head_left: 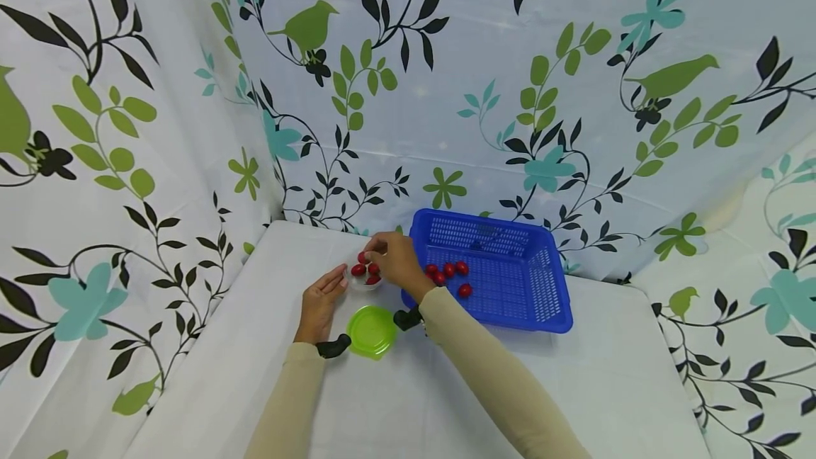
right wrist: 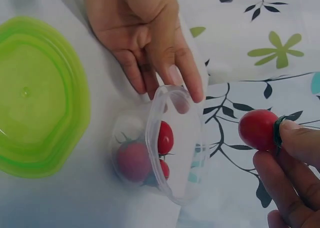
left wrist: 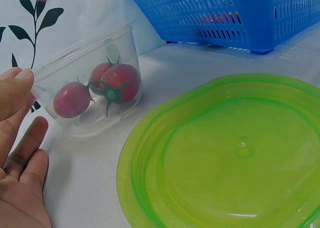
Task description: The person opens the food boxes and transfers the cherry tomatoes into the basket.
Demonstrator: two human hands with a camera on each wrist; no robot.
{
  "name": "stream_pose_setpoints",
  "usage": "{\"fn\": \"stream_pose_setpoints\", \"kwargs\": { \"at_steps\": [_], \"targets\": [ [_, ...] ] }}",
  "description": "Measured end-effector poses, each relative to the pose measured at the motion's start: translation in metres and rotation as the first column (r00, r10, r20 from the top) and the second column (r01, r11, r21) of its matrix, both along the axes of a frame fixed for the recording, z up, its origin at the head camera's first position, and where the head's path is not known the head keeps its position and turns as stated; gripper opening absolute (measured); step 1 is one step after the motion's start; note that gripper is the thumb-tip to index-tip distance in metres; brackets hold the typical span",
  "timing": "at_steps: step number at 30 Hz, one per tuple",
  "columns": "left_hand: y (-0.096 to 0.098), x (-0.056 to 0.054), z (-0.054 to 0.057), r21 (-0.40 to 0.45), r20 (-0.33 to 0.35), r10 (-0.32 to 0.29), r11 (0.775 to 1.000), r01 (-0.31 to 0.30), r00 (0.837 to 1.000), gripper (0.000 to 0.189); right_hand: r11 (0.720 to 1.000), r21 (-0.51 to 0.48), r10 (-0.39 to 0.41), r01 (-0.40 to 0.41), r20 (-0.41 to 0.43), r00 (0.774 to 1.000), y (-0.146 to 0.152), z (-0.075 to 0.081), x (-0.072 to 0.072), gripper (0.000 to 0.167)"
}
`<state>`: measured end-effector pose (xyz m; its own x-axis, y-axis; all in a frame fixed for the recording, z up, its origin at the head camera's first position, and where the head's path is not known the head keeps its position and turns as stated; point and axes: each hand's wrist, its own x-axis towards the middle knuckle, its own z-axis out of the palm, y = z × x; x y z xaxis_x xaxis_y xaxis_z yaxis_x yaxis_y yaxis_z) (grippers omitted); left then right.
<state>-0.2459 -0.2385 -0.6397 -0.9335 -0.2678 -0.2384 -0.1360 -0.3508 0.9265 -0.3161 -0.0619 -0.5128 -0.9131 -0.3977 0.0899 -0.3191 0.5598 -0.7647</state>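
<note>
Between thumb and fingers, my right hand (head_left: pixel 397 261) pinches a red cherry tomato (right wrist: pixel 259 129) by its green stem end, above the small clear plastic container (left wrist: pixel 131 44). My left hand (head_left: pixel 319 309) holds that container's rim at its left side, thumb and a finger at the edge, other fingers loosely bent. The container leans slightly in the left wrist view. Inside it lie three cherry tomatoes (left wrist: pixel 71 99) with green stems. A translucent green lid (head_left: pixel 372 331) lies flat on the table between my wrists, nearer to me than the container.
On the right a blue perforated basket (head_left: pixel 553 289) stands on the white-covered table (head_left: pixel 612 374), with several cherry tomatoes (head_left: pixel 465 290) in its left part. A patterned curtain (head_left: pixel 408 133) with leaves and birds hangs behind and at both sides.
</note>
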Motion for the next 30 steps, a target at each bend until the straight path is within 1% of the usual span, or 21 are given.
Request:
{"fn": "stream_pose_setpoints", "kwargs": {
  "at_steps": [6, 10, 17, 23, 30],
  "targets": [
    [0.0, 0.001, 0.001, 0.004, 0.008, 0.002, 1.0, -0.003, 1.0, 0.045, 1.0, -0.011, -0.02, 0.02, -0.037, 0.999, 0.01, 0.009, 0.002, 0.003],
    [0.0, 0.001, 0.001, 0.0, 0.008, -0.002, 1.0, 0.002, 1.0, 0.045, 0.998, -0.06, -0.036, 0.033, -0.04, 0.999, 0.019, 0.013, 0.005, 0.004],
    [0.0, 0.002, 0.002, 0.0, 0.003, -0.012, 1.0, 0.012, 1.0, 0.046, 0.99, -0.123, -0.077, 0.074, -0.019, 0.997, 0.034, 0.015, 0.006, 0.004],
    [0.001, 0.002, 0.003, -0.001, 0.007, -0.01, 1.0, 0.01, 1.0, 0.046, 0.985, -0.127, -0.114, 0.115, 0.015, 0.993, 0.048, 0.014, 0.004, 0.004],
    [0.0, 0.002, 0.004, -0.014, 0.014, -0.023, 1.0, 0.023, 1.0, 0.046, 0.98, -0.114, -0.158, 0.162, 0.039, 0.987, 0.068, 0.012, 0.001, 0.003]
  ]
}}
